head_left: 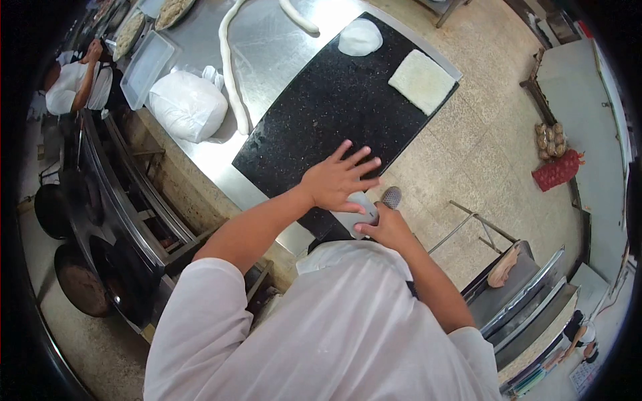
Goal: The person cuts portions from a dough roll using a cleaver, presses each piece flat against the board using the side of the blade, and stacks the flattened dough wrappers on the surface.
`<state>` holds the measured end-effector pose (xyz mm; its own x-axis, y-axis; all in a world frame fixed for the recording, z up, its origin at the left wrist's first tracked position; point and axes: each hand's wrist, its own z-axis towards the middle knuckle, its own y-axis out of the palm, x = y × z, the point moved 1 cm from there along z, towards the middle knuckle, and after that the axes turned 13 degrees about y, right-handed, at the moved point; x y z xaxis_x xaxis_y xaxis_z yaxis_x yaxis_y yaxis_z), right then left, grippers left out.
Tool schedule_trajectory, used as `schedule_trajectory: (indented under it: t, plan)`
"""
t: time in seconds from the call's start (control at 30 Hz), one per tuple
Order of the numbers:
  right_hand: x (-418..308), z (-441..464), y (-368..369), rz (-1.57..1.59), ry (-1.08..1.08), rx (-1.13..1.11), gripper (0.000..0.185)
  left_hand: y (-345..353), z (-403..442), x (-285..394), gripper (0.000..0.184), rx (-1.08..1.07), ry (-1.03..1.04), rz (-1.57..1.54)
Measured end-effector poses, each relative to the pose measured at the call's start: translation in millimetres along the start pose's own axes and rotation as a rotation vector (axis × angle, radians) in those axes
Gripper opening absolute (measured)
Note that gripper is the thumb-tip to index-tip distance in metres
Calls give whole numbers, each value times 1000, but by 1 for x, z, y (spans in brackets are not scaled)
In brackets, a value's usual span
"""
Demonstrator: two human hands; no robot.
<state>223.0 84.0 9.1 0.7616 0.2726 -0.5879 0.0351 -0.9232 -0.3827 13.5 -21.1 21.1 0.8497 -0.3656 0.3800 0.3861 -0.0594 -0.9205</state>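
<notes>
My left hand (338, 182) is stretched out over the black speckled slab (314, 100), palm down with its fingers spread and nothing held. Close to my body, my right hand (391, 228) grips a flat grey scraper-like piece (356, 219) at the slab's near edge. The left thumb overlaps that piece; whether it touches cannot be made out. A white mound (361, 37), probably dough, sits at the slab's far end. Beside it lies a folded white cloth (422, 81).
On the steel table (264, 60) lie a long dough rope (229, 73), another dough end (299, 17), a full white plastic bag (188, 105) and a clear tub (148, 72). Another person (79, 83) stands far left. Woks (81, 279) are left; a metal trolley (518, 267) is right.
</notes>
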Motion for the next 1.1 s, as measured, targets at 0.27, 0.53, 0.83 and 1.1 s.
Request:
schedule_trajectory:
  t: [0.27,0.53,0.83,1.1]
  plan:
    - [-34,34,-80,-167,122,299,66,-11,74,-81,77,171,20,224]
    - [32,-66,8,-66,182,306,63,-40,39,-37,59,-190,-533,-351]
    - [22,-89,-11,-69,188,465,39,-6,-24,5,31,456,-673,-518]
    - [-62,32,-51,-218,50,473,42,-1,-26,18,35,718,-756,-534]
